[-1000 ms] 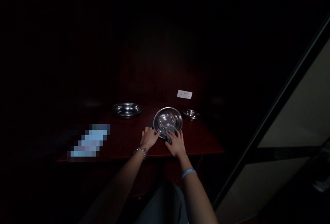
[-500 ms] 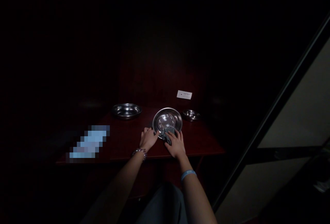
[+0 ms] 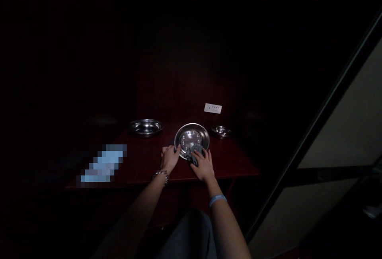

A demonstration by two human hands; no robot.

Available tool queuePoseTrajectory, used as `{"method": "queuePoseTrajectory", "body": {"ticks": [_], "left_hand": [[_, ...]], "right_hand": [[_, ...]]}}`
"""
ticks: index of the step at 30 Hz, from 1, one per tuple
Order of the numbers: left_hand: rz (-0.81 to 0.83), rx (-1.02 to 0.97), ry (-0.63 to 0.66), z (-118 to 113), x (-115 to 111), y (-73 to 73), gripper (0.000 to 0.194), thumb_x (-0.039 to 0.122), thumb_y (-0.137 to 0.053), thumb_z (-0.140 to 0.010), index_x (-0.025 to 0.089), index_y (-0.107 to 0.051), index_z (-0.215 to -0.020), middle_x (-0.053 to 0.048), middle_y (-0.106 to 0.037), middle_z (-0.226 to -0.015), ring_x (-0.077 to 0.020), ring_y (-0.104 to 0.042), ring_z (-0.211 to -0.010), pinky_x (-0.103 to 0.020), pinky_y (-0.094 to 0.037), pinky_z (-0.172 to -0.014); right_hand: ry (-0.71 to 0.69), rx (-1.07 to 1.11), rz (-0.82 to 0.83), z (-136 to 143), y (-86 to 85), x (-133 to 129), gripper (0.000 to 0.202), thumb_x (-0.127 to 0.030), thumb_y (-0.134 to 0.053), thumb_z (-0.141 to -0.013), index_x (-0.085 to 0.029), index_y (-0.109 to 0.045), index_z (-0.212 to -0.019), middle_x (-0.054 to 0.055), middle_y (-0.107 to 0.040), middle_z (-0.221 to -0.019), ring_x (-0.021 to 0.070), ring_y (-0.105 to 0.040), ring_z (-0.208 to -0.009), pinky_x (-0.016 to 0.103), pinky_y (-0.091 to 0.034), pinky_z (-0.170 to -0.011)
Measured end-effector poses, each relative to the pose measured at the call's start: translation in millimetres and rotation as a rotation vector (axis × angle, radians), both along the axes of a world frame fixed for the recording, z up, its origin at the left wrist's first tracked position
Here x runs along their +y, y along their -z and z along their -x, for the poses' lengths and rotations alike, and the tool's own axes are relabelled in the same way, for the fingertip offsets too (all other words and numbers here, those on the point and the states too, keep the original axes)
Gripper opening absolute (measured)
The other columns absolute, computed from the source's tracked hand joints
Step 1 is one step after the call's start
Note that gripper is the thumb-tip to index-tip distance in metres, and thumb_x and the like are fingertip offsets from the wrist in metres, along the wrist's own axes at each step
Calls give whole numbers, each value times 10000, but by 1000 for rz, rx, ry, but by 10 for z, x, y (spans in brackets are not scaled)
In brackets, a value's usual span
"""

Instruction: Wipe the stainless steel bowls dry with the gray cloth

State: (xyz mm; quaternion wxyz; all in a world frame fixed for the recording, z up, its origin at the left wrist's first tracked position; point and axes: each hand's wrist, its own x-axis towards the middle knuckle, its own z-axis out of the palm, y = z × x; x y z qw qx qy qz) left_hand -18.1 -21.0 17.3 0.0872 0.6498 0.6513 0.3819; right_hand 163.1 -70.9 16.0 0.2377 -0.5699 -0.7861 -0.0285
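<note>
A shiny round metal bowl (image 3: 191, 139) is tilted towards me over the dark red desk. My left hand (image 3: 170, 158) grips its left edge, thumb over the rim and the fingers partly hidden behind. In my right hand (image 3: 204, 166) is a crumpled grey cloth (image 3: 194, 154), pressed on the near right part of the bowl's inside. A beaded bracelet circles my left wrist, and a light blue band my right.
A wide metal dish (image 3: 146, 128) rests at the back left of the desk (image 3: 143, 163), and a smaller metal bowl (image 3: 221, 131) at the back right. A blurred-out bright patch (image 3: 104, 163) lies front left. On the back wall is a white socket plate (image 3: 213, 108).
The tilted bowl and my left hand have shifted slightly left. The cloth under my right hand has bunched up more on the bowl's inside.
</note>
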Motion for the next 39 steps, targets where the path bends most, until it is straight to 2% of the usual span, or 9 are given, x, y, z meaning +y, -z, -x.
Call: {"method": "queuePoseTrajectory", "body": {"ticks": [3,8,14,18,24,29,34,39], "left_hand": [[30,34,34,-15,-35,-23,581,551,-286,-979,163,-713,-1046,-136,-707,-1153,-315,-489,-1211,-431,-378,-1009],[50,129,116,-31,-81,-37,564,625,-422,-908,200,-728,-1118,-133,-687,-1218,-338,-483,-1205,-437,-377,-992],[34,145,128,-31,-59,-3,475,559,-452,-915,227,-744,-1089,-116,-710,-1175,-331,-488,-1185,-432,-382,-978],[39,126,115,-23,-19,15,430,511,-464,-921,219,-745,-1067,-112,-719,-1135,-317,-498,-1182,-419,-385,-982],[40,-37,49,25,23,10,408,466,-440,-935,192,-717,-1059,-104,-716,-1088,-281,-523,-1199,-347,-426,-947],[26,-54,18,13,-24,-22,470,526,-400,-949,180,-712,-1012,-113,-709,-1055,-270,-552,-1163,-329,-436,-931],[29,38,76,-13,-63,-39,506,585,-441,-920,193,-716,-1084,-112,-700,-1158,-297,-524,-1177,-375,-409,-966],[19,127,110,-5,-14,26,465,550,-445,-927,227,-724,-1110,-104,-693,-1189,-316,-499,-1184,-404,-399,-967]], "right_hand": [[3,9,2,-3,0,-1,562,-415,-584,-899,-309,-499,-1444,-15,-508,-1506,263,-185,-1495,493,-25,-1237],[1,4,12,-8,5,3,539,-374,-564,-909,-328,-498,-1442,-46,-501,-1510,268,-183,-1497,500,-35,-1237],[-3,0,18,-9,3,5,530,-358,-543,-921,-331,-488,-1448,-46,-483,-1525,261,-168,-1504,509,-32,-1236],[4,-3,14,-1,-3,-1,527,-374,-542,-923,-329,-491,-1446,-46,-486,-1522,262,-177,-1502,512,-34,-1237],[10,-9,10,-4,-7,-4,532,-348,-543,-922,-316,-488,-1450,-38,-484,-1524,255,-179,-1504,501,-38,-1242],[22,-18,12,-5,-9,3,539,-344,-552,-916,-313,-488,-1451,-30,-489,-1520,263,-185,-1507,511,-58,-1240],[26,-13,3,-5,0,3,542,-348,-547,-918,-311,-485,-1455,-24,-496,-1515,262,-192,-1505,514,-78,-1237],[18,9,7,-6,5,4,547,-345,-553,-913,-308,-486,-1455,-27,-484,-1525,265,-181,-1506,502,-39,-1243]]}}
